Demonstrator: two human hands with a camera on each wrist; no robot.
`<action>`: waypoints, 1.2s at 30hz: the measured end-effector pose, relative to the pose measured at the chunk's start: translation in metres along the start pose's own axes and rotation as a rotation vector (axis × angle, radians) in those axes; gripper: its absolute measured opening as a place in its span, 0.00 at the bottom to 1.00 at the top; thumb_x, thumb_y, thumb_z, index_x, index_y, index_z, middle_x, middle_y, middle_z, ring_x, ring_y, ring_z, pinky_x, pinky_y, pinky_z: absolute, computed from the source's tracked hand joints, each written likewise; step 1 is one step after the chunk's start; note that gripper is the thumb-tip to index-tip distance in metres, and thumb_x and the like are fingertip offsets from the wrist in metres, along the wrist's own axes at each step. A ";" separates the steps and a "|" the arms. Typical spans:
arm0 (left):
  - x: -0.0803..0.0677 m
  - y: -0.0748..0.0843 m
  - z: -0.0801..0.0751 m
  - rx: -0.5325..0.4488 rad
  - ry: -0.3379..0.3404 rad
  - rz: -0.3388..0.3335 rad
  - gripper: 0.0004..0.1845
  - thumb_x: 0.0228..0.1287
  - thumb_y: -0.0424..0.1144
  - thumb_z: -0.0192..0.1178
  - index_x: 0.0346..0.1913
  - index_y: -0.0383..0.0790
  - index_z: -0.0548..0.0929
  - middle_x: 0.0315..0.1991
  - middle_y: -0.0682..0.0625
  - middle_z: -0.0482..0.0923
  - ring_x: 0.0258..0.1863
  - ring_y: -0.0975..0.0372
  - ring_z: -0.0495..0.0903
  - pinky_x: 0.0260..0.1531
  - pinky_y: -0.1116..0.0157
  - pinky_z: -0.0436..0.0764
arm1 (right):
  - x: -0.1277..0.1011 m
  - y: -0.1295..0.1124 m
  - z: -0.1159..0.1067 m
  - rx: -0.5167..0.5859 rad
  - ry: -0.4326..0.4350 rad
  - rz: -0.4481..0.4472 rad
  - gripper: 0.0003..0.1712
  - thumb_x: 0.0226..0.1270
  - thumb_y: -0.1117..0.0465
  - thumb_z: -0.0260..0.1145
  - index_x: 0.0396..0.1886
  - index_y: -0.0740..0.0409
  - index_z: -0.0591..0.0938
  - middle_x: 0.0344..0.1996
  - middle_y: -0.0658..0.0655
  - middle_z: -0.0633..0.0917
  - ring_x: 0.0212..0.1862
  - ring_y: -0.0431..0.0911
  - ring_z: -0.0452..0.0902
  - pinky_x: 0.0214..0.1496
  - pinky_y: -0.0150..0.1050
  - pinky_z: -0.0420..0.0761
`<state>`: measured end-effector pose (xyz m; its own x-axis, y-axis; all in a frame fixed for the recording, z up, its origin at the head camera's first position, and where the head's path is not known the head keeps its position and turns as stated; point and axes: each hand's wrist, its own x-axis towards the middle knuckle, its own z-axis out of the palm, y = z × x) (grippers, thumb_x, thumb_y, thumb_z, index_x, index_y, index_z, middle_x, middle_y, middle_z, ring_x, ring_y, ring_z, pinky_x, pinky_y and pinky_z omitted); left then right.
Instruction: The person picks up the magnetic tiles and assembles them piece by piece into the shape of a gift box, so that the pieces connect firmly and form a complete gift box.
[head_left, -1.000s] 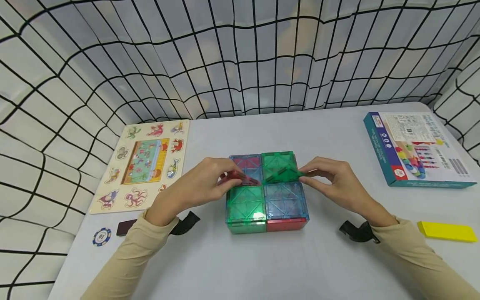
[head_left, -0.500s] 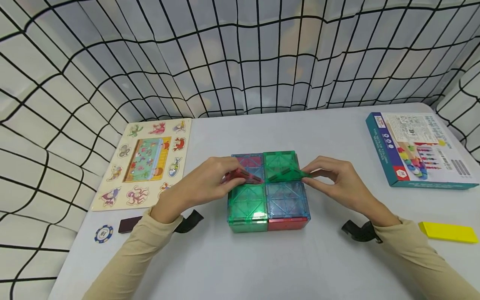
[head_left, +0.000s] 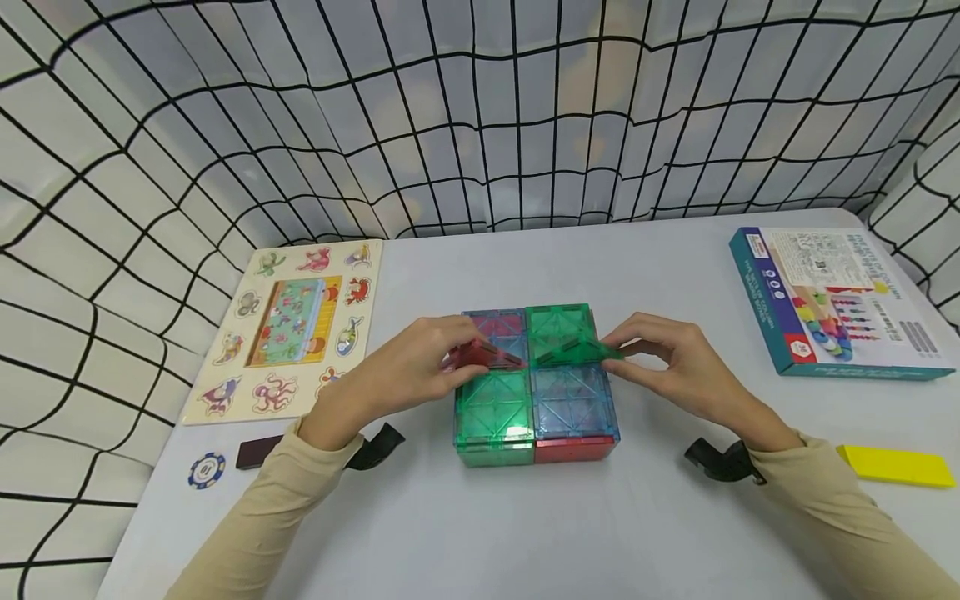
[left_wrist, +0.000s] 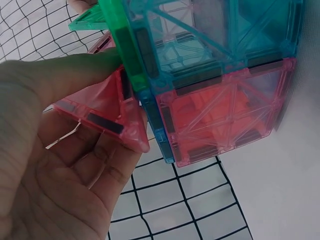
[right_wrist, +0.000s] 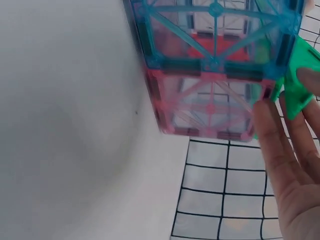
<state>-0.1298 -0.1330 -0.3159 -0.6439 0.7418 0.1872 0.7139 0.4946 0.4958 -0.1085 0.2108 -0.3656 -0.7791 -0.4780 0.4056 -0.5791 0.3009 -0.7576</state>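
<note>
Little has shifted since the earlier frames; both hands stay on top of the tile block (head_left: 536, 385). Left hand (head_left: 405, 367) pinches a red triangle tile (head_left: 480, 357); right hand (head_left: 675, 362) pinches a green triangle tile (head_left: 573, 352), between the hands. Tiles look light, stiff, slick; best gripped by the edges.

Green, blue and red translucent tile block (head_left: 536, 392); black-gridded white backdrop (head_left: 480, 108).

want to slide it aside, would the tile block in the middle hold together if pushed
Probably light: the tile block is hollow, see-through plastic. Its panels look joined only at their edges, so a hard shove might split it. Its flat base on the table suggests sliding, not rolling.
</note>
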 end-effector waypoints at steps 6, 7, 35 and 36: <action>-0.004 0.000 0.000 0.033 0.019 -0.003 0.06 0.65 0.32 0.73 0.40 0.35 0.85 0.31 0.54 0.77 0.30 0.64 0.73 0.29 0.69 0.75 | 0.004 -0.006 -0.014 -0.068 -0.052 -0.018 0.24 0.59 0.78 0.75 0.54 0.58 0.86 0.48 0.50 0.86 0.53 0.40 0.82 0.59 0.29 0.81; -0.005 0.000 0.000 0.037 0.023 -0.004 0.06 0.65 0.32 0.73 0.40 0.36 0.85 0.31 0.54 0.78 0.30 0.64 0.74 0.29 0.69 0.76 | 0.004 -0.007 -0.017 -0.076 -0.055 -0.017 0.23 0.60 0.77 0.75 0.54 0.58 0.86 0.48 0.50 0.86 0.54 0.40 0.82 0.59 0.29 0.81; -0.025 -0.006 -0.010 -0.014 0.102 -0.112 0.16 0.70 0.42 0.71 0.55 0.39 0.84 0.49 0.51 0.79 0.46 0.61 0.80 0.46 0.58 0.84 | 0.017 -0.022 -0.046 -0.162 -0.064 -0.010 0.24 0.67 0.75 0.71 0.60 0.56 0.82 0.55 0.50 0.83 0.60 0.34 0.77 0.64 0.25 0.74; -0.027 -0.008 -0.013 -0.012 0.134 -0.118 0.17 0.70 0.42 0.71 0.56 0.39 0.83 0.51 0.51 0.79 0.48 0.60 0.79 0.48 0.57 0.84 | 0.018 -0.022 -0.047 -0.167 -0.057 -0.014 0.24 0.67 0.76 0.70 0.61 0.57 0.82 0.55 0.50 0.83 0.60 0.34 0.77 0.64 0.25 0.74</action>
<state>-0.1217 -0.1631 -0.3136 -0.7545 0.6117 0.2380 0.6284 0.5686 0.5309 -0.1209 0.2348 -0.3180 -0.7583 -0.5280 0.3823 -0.6256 0.4247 -0.6544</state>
